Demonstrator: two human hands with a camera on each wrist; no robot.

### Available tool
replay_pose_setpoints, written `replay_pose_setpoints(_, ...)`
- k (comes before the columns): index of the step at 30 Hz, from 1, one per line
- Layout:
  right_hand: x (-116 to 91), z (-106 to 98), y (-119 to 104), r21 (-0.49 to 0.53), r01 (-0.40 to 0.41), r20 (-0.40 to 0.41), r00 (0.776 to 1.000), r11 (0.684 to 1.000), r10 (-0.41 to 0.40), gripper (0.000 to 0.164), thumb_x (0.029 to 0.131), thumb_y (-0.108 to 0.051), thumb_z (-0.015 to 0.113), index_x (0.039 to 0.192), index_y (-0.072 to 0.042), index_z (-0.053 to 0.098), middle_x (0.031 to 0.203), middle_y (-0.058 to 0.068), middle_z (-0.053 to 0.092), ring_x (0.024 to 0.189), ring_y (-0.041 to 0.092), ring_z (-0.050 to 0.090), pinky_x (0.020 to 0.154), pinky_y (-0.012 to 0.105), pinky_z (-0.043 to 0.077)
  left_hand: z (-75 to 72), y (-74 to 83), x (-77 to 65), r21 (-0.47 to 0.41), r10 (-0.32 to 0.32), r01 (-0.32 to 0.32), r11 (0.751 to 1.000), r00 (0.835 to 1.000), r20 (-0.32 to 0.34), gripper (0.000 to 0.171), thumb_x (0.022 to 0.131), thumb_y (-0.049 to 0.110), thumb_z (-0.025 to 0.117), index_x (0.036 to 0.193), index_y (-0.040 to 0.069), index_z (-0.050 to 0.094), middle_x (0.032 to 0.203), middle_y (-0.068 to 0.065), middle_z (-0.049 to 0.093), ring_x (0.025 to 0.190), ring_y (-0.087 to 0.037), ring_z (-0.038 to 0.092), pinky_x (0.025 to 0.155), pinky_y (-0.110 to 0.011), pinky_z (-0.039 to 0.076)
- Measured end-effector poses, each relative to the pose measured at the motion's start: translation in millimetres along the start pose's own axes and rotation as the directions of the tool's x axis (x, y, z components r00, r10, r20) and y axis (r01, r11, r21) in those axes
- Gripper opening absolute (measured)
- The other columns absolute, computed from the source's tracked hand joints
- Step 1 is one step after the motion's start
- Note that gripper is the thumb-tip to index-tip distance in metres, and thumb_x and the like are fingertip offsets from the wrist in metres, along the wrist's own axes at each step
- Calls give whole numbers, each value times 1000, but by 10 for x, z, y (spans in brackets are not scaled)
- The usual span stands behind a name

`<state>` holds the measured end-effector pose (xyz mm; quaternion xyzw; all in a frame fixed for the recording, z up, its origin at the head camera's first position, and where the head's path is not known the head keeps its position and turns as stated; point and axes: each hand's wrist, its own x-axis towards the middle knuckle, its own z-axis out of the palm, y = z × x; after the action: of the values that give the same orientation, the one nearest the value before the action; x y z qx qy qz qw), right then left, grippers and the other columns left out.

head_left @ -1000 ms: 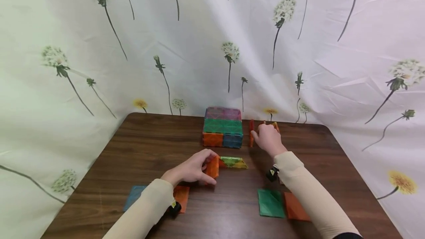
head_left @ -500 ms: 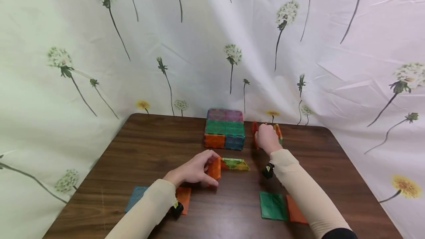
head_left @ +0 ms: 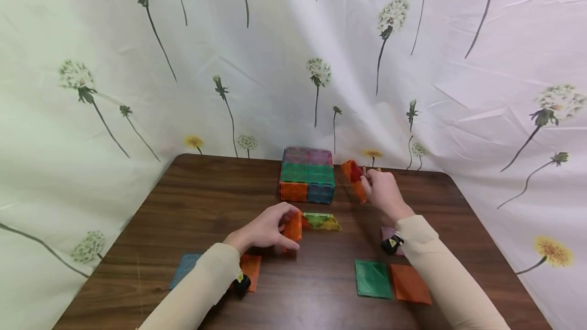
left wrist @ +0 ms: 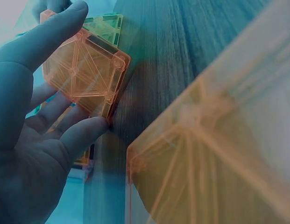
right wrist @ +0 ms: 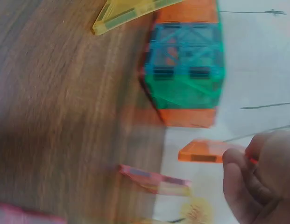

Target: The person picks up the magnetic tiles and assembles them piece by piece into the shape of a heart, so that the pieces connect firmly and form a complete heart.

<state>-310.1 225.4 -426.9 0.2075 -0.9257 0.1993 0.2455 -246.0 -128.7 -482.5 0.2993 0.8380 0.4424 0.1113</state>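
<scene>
Near the middle of the surface (head_left: 316,279), an orange square tile (head_left: 292,227) is gripped by the left hand (head_left: 266,225), stood upright on edge; just beside it, a green-and-yellow triangle strip (head_left: 322,221) is laid lengthwise left to right. And right of the multicoloured tile box (head_left: 307,174), a second orange tile (right wrist: 203,151) is pinched by the right hand (head_left: 385,190), its long axis slanted from upper left to lower right in the head view!

Block (head_left: 307,174) on table (head_left: 220,185); left hand (head_left: 265,227) before it; right hand (head_left: 387,193) rightward
</scene>
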Motion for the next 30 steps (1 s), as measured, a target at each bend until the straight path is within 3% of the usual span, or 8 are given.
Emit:
replay_pose_setpoints(3, -84, -171, 4, 58, 53, -45, 998, 997, -51, 21, 100, -7, 67, 80, -4, 68, 61, -1, 59, 50, 11, 48, 50, 30, 43, -9, -19, 9, 4, -3, 3, 1000, 1000, -10, 75, 79, 29, 96, 140, 12, 57, 129, -1, 59, 116, -19, 56, 97, -39, 57)
replay_pose_setpoints(8, -228, -433, -7, 153, 160, -83, 985, 975, -149, 15, 101, -7, 69, 86, -10, 70, 59, -11, 56, 48, 0, 47, 48, 24, 41, -32, -40, 18, 22, -3, 4, 1000, 999, -32, 75, 79, 30, 96, 141, 12, 58, 127, 0, 60, 116, -19, 58, 97, -40, 58)
replay_pose_setpoints(12, -330, -559, -32, 247, 273, -68, 962, 930, -265, 17, 97, -1, 72, 87, -14, 69, 61, -14, 56, 51, -3, 48, 48, 19, 40, -54, -41, 21, 17, -13, 13, 1000, 999, -36, 74, 79, 27, 95, 141, 12, 58, 128, -1, 60, 118, -21, 58, 98, -42, 58)
replay_pose_setpoints(15, -403, -586, -55, 300, 353, -25, 931, 886, -363, 16, 94, 2, 74, 92, -14, 73, 68, -11, 61, 56, -4, 51, 50, 16, 43, -62, -40, 16, 2, -24, 24, 1000, 999, -23, 74, 80, 25, 95, 142, 11, 57, 131, -4, 60, 120, -23, 57, 99, -45, 57)
replay_pose_setpoints(19, -497, -543, -88, 340, 443, 58, 871, 830, -488, 6, 97, -5, 75, 98, -11, 75, 81, -6, 70, 65, -2, 55, 58, 15, 49, -66, -47, 14, -16, -37, 37, 999, 999, 0, 75, 80, 24, 95, 143, 11, 56, 133, -5, 59, 121, -24, 56, 100, -47, 56)
replay_pose_setpoints(22, -552, -466, -130, 388, 454, 138, 832, 802, -537, 5, 98, -7, 75, 99, -12, 76, 85, -6, 71, 68, -1, 56, 62, 14, 51, -71, -58, 27, -8, -27, 27, 1000, 1000, 6, 74, 79, 26, 95, 141, 12, 56, 131, -5, 59, 120, -23, 56, 100, -46, 57)
replay_pose_setpoints(30, -663, -68, -335, 431, 371, 359, 766, 822, -534, 10, 104, -13, 69, 95, -15, 72, 77, -13, 55, 66, -2, 48, 62, 14, 46, -71, -83, 77, 35, -4, 4, 999, 1000, -3, 75, 77, 32, 97, 137, 14, 57, 126, -1, 59, 113, -20, 56, 94, -39, 58)
